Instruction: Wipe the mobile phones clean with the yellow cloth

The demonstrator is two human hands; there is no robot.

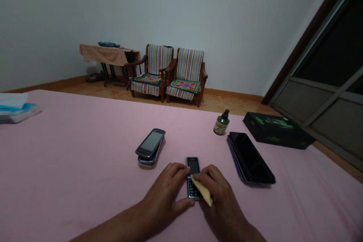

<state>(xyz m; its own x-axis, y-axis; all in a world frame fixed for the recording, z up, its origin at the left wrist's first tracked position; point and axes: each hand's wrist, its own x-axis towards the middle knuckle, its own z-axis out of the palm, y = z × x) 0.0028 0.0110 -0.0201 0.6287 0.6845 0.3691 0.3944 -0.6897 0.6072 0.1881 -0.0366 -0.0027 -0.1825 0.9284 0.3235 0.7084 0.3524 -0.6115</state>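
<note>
Evidently, the right hand (pixel 218 189) is gathering a yellow cloth (pixel 202 191) under its bent fingers, letting the loose end hang toward five o'clock; the thumb is hiding, so whether it is closing the pinch from beneath, I cannot tell. The left hand (pixel 168 189) is holding the keypad phone (pixel 193 166) with fingers and thumb set well apart, fingertips touching the upper part of its left edge and the thumb reaching to its lower end. That wide hold is probably keeping the phone from sliding while the cloth is pressing on the keys.

The phone is lying flat, face up, between the hands on the pink cover (pixel 93 181), its top end pointing at twelve o'clock, perhaps so that the keys are facing the person squarely. It is looking slim and dark, with a silvery rim, a small unlit screen and rows of pale-marked keys, partly disappearing under cloth and fingers.

Farther out, at ten o'clock from the phone, a stack of phones (pixel 151 143) is sitting slightly askew, a grey touchscreen one topping it. At one o'clock a green bottle (pixel 220 124) is standing upright, within easy reach of the right hand. Between two and three, a pile of dark devices (pixel 251 159) is leaning unevenly, likely stacked to save room; beyond it, toward two, a black box (pixel 278 130) is resting.
</note>
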